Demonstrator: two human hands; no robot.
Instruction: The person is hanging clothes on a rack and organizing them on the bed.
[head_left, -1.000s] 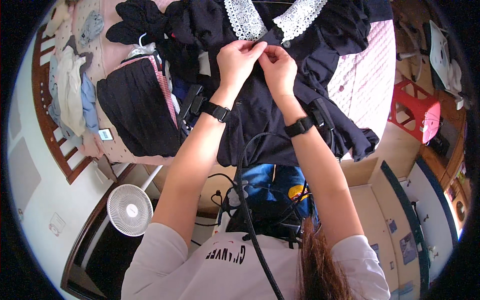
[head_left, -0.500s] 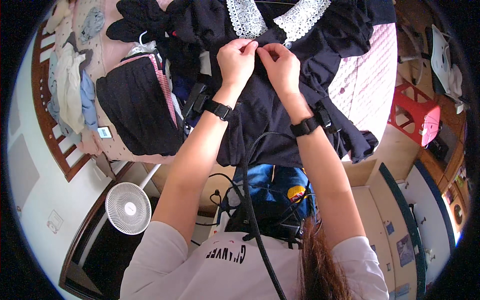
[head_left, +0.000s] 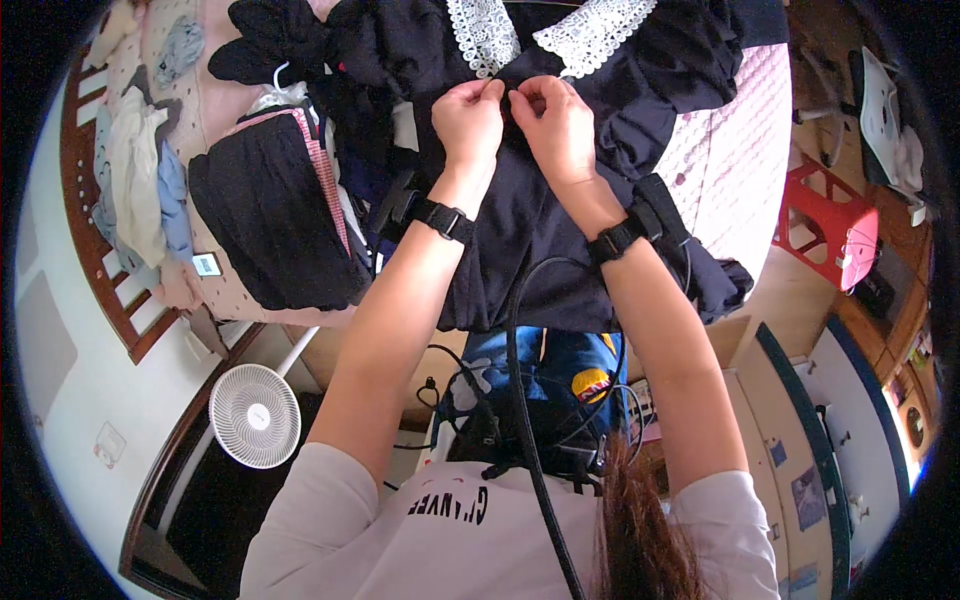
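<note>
A black dress (head_left: 530,225) with a white lace collar (head_left: 592,40) is spread on the bed before me. Just below the gap in the collar, my left hand (head_left: 468,125) is closed, thumb against fingers, on the dress's front. Close beside it on the right, my right hand (head_left: 556,128) also pinches the black cloth, its fingers curled. The two sets of fingertips are only a small gap apart. Whatever small part of the front lies between them is hidden by the fingers.
Folded dark clothes (head_left: 265,205) lie left of the dress on the pink bed cover (head_left: 735,120). Loose garments (head_left: 140,180) hang over the wooden bed rail (head_left: 100,270). A white fan (head_left: 255,415) stands lower left, a red stool (head_left: 825,225) at right. A black cable (head_left: 520,400) runs up my front.
Both hands have shifted slightly left along the collar front, with the fingertips a little farther apart. The small button that showed beside my right hand is now out of sight.
</note>
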